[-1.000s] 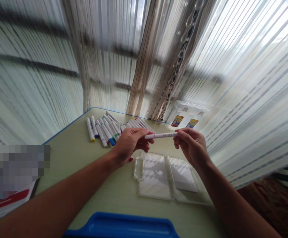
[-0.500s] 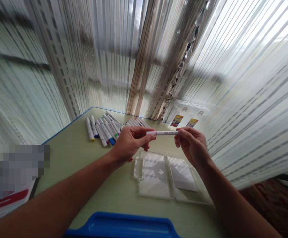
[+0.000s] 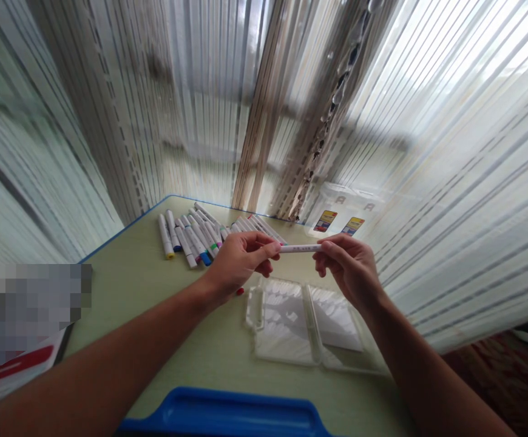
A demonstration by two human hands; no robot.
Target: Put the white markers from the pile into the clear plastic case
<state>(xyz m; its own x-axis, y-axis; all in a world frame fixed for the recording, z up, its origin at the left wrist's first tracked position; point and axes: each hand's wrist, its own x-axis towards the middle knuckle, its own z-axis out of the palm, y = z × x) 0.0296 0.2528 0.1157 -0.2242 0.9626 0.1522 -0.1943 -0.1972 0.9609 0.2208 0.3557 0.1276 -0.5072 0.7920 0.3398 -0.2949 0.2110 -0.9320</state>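
A slim white marker [image 3: 299, 248] with small print on its barrel lies level between my two hands, above the table. My left hand [image 3: 241, 260] pinches its left end between thumb and fingers. At the other end, my right hand [image 3: 348, 261] has it pinched the same way. Both tips are hidden by my fingers. Behind my left hand lies a loose pile of white markers [image 3: 195, 233] with coloured ends, yellow, blue and green among them. Below the hands an unfolded clear plastic case [image 3: 286, 355] rests flat, with a white sheet in its right half.
The pale green table [image 3: 191, 358] has a blue tray-like ledge [image 3: 241, 416] at its near edge. A clear case with two yellow labels [image 3: 325, 221] stands at the back right. String curtains [image 3: 191, 115] hang behind. A red-and-white printed item [image 3: 18, 370] lies at left.
My left fingers have slid inward along the marker, covering its left end that showed before. The right hand has shifted slightly left. The pile and the open case stay put.
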